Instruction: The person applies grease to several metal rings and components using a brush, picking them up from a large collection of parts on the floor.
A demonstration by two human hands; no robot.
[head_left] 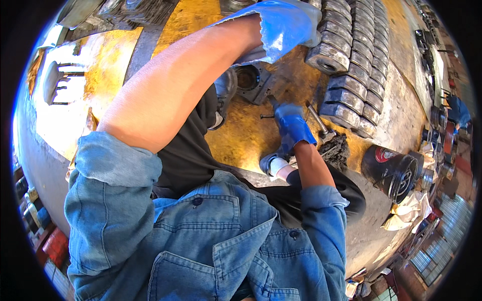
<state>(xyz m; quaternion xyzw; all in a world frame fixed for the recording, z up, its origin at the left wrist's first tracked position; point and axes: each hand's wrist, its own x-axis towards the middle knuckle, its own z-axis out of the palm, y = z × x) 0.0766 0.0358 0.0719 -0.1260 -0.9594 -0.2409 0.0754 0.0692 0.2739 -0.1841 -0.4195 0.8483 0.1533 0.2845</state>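
My left hand (301,27), in a torn blue glove, reaches far forward to the near end of a stack of grey metal castings (329,45). Its fingers are mostly hidden by the glove's cuff and the stack. My right hand (291,123), also blue-gloved, is closed low over the yellow floor plate. A dark, narrow metal piece (272,102) sticks out at its fingertips, its kind unclear. Beside that hand a short bolt-like rod (267,116) points left. Between my hands lies a metal block with a round bore (248,79). A hammer (319,120) rests just right of my right hand.
More castings stand in long rows (369,55) at the far right. A black bucket (389,170) is to the right, with a crumpled pale sack (409,210) near it. Dark scraps (335,150) lie by the hammer. Another person in blue (457,111) is at the far right.
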